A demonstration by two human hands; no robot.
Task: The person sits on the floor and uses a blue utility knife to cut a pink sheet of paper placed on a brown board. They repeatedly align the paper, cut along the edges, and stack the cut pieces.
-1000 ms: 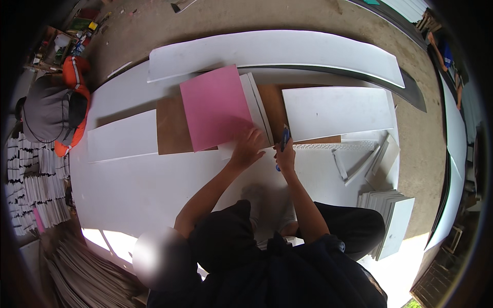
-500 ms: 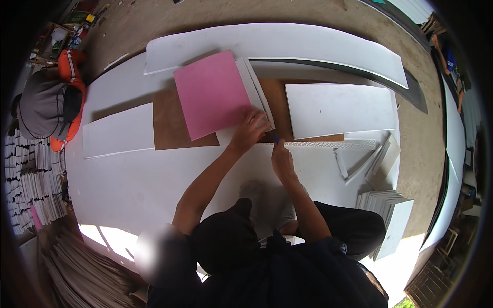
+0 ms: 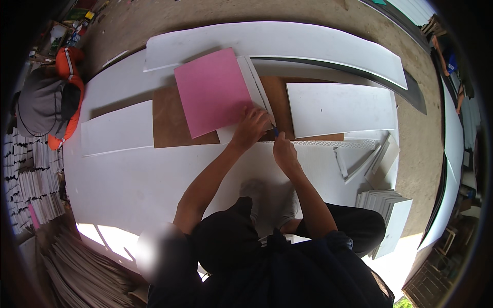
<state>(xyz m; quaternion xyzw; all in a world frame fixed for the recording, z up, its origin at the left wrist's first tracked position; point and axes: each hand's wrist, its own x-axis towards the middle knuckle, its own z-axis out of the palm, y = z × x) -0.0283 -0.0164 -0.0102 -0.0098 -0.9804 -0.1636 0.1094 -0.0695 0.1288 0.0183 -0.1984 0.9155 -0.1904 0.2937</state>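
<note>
My left hand [image 3: 250, 127] lies with fingers spread over the lower right corner of a pink rectangular sheet [image 3: 214, 95], pressing down. Beneath the pink sheet is a white board [image 3: 226, 136], whose narrow strip shows along the pink edge. In my right hand [image 3: 285, 150] is a slim blue-handled tool, apparently a utility knife [image 3: 276, 132]. Its tip is at the lower end of the white strip [image 3: 261, 95], just right of my left fingertips; the blade is too small to make out. A brown board [image 3: 172, 120] lies under these pieces.
White panels [image 3: 339, 110] lie right, left and beyond, on a large white surface [image 3: 128, 179]. Thin offcuts [image 3: 377, 154] and a stack of white pieces [image 3: 393, 220] are at right. At far left is a person in a grey cap [image 3: 41, 102], near stacked sheets [image 3: 38, 185].
My right hand has moved slightly away from me, carrying the blue tool up to the strip's lower end. The left hand stays almost in place on the pink sheet.
</note>
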